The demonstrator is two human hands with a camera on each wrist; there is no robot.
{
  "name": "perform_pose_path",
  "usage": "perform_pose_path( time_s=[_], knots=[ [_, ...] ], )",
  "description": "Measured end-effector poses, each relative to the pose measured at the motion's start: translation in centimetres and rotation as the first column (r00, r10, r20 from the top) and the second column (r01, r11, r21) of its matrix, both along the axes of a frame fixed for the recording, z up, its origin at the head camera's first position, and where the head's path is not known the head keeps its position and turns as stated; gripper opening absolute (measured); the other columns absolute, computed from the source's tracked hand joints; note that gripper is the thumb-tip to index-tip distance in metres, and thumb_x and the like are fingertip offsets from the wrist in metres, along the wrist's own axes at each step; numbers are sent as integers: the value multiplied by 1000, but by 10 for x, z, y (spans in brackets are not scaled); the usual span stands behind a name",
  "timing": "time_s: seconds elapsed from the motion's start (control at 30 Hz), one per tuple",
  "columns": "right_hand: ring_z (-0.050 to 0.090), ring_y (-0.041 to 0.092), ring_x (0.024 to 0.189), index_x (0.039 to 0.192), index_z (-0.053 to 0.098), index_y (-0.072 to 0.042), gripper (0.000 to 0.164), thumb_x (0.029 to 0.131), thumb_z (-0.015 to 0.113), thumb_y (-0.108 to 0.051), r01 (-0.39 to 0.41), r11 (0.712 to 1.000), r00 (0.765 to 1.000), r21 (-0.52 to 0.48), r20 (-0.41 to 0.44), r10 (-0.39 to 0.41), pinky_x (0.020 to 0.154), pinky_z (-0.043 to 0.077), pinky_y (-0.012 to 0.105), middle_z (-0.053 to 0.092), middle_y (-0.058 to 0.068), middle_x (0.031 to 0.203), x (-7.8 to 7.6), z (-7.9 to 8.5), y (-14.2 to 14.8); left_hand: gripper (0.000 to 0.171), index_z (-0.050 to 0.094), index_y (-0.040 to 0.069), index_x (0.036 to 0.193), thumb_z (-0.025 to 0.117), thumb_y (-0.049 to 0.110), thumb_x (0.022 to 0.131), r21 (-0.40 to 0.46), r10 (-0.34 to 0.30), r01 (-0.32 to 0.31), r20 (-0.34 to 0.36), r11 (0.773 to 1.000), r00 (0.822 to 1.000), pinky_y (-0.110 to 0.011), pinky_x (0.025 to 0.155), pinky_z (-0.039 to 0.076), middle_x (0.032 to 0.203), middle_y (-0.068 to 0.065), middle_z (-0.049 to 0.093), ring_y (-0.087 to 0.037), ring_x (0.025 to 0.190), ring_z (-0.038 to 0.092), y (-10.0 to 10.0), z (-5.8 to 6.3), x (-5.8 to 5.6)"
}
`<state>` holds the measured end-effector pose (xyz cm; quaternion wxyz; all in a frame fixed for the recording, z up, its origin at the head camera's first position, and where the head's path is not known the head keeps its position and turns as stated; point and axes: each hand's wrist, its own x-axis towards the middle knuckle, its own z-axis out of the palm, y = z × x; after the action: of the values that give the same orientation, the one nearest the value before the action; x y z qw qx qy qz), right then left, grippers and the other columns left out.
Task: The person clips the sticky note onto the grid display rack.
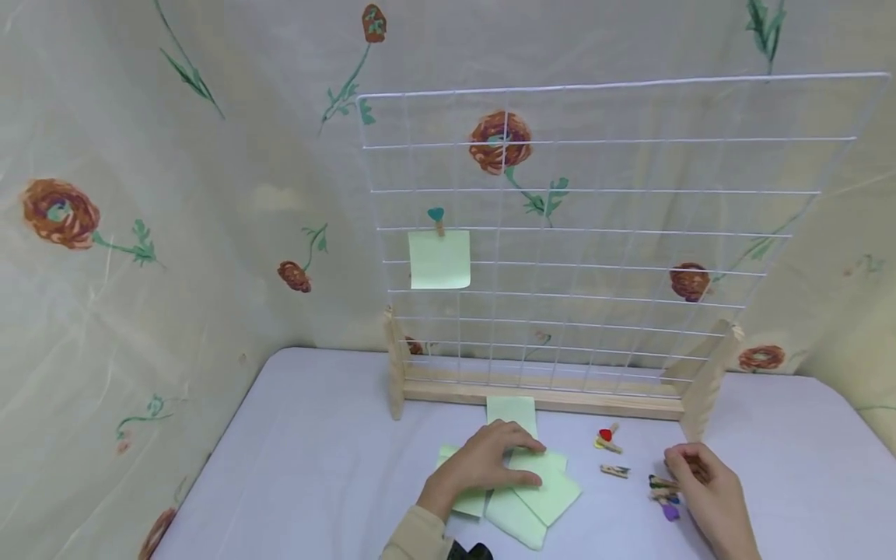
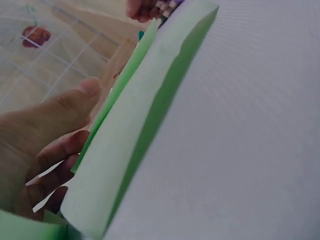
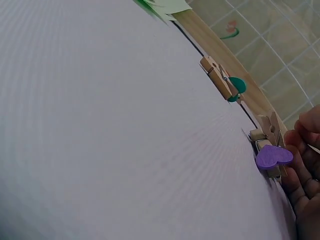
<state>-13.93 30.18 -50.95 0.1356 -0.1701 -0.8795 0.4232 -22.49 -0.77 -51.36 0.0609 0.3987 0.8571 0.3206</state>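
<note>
My left hand lies over a spread of light green paper notes, its thumb and fingers apart. In the left wrist view, a curled green note stands beside the fingers. My right hand has its fingers bent beside a small heap of wooden clothespins. One clothespin there carries a purple heart; another tilts upward near the fingertips. Whether the right fingertips pinch a clothespin is hidden.
A white wire grid stands in a wooden base at the back. A teal-heart clothespin holds a green note on it. Between the hands lie a clothespin and a red-heart one. Another note lies against the base.
</note>
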Motion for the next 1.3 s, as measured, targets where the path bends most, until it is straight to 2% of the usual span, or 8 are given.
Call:
perform_pose_path(
  time_s=[0.17, 0.33, 0.57, 0.73, 0.87, 0.97, 1.13, 1.3],
  knots=[
    [51, -10, 69, 103, 60, -4, 33, 95, 55, -35, 29, 999, 1000, -44, 11, -29, 60, 40, 11, 56, -29, 74, 7, -5, 1, 43, 66, 33, 115, 69, 53, 77, -63, 6, -9, -41, 998, 999, -20, 91, 40, 116, 18, 60, -2, 106, 49, 2, 1, 2],
    [50, -10, 69, 104, 61, -6, 32, 94, 55, -36, 58, 998, 998, -28, 3, -58, 61, 40, 10, 55, -29, 74, 13, -7, -2, 42, 67, 33, 114, 70, 52, 76, -110, 16, -26, -93, 994, 996, -19, 90, 39, 116, 17, 58, -3, 106, 48, 4, 3, 4],
    [52, -7, 67, 102, 61, -6, 29, 94, 56, -33, 63, 997, 997, -37, -30, -64, 60, 42, 11, 57, -26, 73, 13, -6, -5, 47, 63, 34, 120, 72, 50, 76, -143, 38, -50, -81, 988, 996, -20, 86, 39, 116, 14, 59, -4, 104, 49, 8, 5, 3],
    [51, -9, 68, 102, 61, -6, 27, 95, 56, -31, 48, 999, 997, -14, -53, -49, 61, 41, 10, 56, -28, 73, 15, -8, -5, 49, 61, 33, 124, 70, 49, 78, -149, 41, -48, -55, 988, 998, -19, 83, 39, 113, 13, 60, -2, 100, 50, 9, 6, 4],
    [52, -9, 68, 102, 61, -6, 26, 95, 56, -31, 38, 999, 997, -5, -61, -38, 61, 41, 10, 56, -28, 74, 15, -8, -4, 57, 57, 28, 130, 70, 48, 79, -147, 50, -58, -55, 987, 997, -17, 78, 37, 108, 12, 59, 0, 91, 49, 9, 7, 6],
    [52, -8, 68, 103, 61, -7, 28, 95, 56, -33, 37, 999, 999, -7, -35, -37, 60, 41, 12, 58, -24, 74, 14, -7, -4, 58, 55, 26, 133, 69, 47, 81, -152, 76, -88, -77, 984, 994, -16, 74, 35, 104, 11, 57, 0, 84, 46, 10, 5, 6],
    [51, -6, 67, 104, 60, -7, 30, 95, 54, -35, 51, 999, 999, -6, 17, -51, 59, 41, 14, 59, -20, 74, 14, -8, -4, 47, 61, 26, 124, 68, 46, 83, -127, 144, -164, -152, 978, 978, -16, 72, 35, 97, 12, 56, 1, 82, 47, 17, -1, 8],
    [50, -6, 66, 102, 61, -6, 27, 95, 55, -31, 45, 999, 999, 4, -21, -45, 59, 41, 13, 57, -24, 73, 14, -7, -4, 22, 67, 27, 101, 72, 36, 82, -18, 213, -220, -182, 975, 960, -12, 69, 34, 91, 13, 57, 2, 79, 50, 21, -1, 9]
  ],
)
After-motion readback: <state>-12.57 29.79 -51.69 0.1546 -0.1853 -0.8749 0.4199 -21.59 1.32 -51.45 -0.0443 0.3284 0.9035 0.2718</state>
